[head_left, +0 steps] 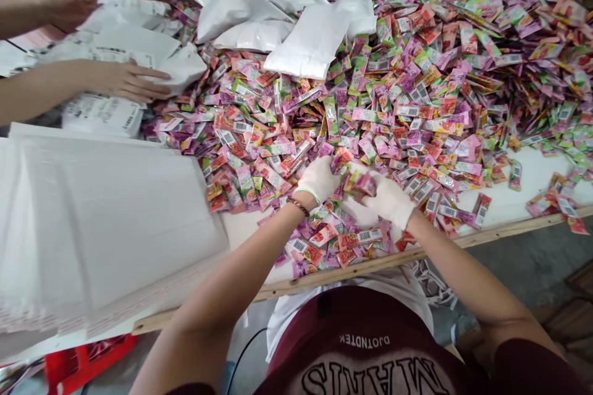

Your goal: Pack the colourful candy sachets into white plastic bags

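Note:
Both of my hands wear white gloves and are at the near side of a big heap of small printed sachets (278,148). My left hand (319,179) has its fingers curled into the sachets, their tips partly hidden. Facing it from the right is my right hand (391,199), its fingers and thumb bent around some sachets. A small bunch of sachets (359,182), slightly blurred, is gathered between the two hands. More loose sachets (338,237) lie just below them, near the wooden table edge.
Stacked white plastic bags (106,228) cover the table at left. Filled white pouches (306,40) rest on the heap. A co-worker's hands (125,80) are over labelled white packages (134,46) at upper left. A wooden strip (333,274) edges the table; a red crate (88,364) sits below.

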`<state>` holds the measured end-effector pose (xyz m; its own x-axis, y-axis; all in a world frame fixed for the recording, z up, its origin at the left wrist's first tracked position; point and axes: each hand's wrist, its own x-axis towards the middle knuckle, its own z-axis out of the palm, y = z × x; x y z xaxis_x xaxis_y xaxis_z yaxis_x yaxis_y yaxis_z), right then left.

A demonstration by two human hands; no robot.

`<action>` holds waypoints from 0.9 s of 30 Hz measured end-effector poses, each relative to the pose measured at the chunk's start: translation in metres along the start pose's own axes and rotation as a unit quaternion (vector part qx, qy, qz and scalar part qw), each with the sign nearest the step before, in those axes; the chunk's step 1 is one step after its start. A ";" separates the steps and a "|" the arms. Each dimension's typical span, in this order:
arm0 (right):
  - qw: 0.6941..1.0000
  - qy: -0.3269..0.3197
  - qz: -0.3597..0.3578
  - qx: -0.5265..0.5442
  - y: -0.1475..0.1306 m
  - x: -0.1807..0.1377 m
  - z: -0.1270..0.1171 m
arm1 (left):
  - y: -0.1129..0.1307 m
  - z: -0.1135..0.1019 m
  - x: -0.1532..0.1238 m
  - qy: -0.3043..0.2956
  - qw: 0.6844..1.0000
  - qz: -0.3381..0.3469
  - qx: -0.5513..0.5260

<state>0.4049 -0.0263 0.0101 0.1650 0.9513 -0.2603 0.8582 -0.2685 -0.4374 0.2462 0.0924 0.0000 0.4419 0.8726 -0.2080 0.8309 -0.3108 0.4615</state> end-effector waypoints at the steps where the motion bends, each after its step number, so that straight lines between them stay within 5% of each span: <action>1: 0.999 -0.023 0.012 -0.034 -0.005 0.000 0.007 | 0.004 0.006 0.003 -0.013 1.000 -0.002 0.019; 5: 0.985 -0.089 0.028 -0.145 -0.009 0.001 0.023 | 0.013 0.020 0.009 -0.051 0.996 -0.002 0.078; 9: 0.977 -0.125 -0.050 -0.166 -0.002 -0.002 0.022 | 0.014 0.021 -0.004 -0.084 0.989 0.036 0.113; 13: 0.978 -0.126 -0.095 -0.140 0.009 -0.010 0.007 | 0.006 0.020 -0.023 -0.082 0.984 0.075 0.137; 19: 0.989 -0.118 -0.059 -0.061 0.036 -0.020 -0.026 | 0.000 0.028 -0.046 -0.062 0.966 0.155 0.198; 22: 0.997 -0.071 -0.035 0.001 0.048 -0.020 -0.039 | 0.006 0.035 -0.053 -0.062 0.955 0.161 0.240; 27: 0.974 0.126 0.003 0.186 0.052 -0.001 -0.050 | 0.017 0.039 -0.047 -0.093 0.963 0.099 0.234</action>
<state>0.4743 -0.0339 0.0308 0.3232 0.9441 -0.0644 0.6291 -0.2652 -0.7307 0.2531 0.0311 -0.0160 0.6243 0.7097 -0.3264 0.7661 -0.6380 0.0781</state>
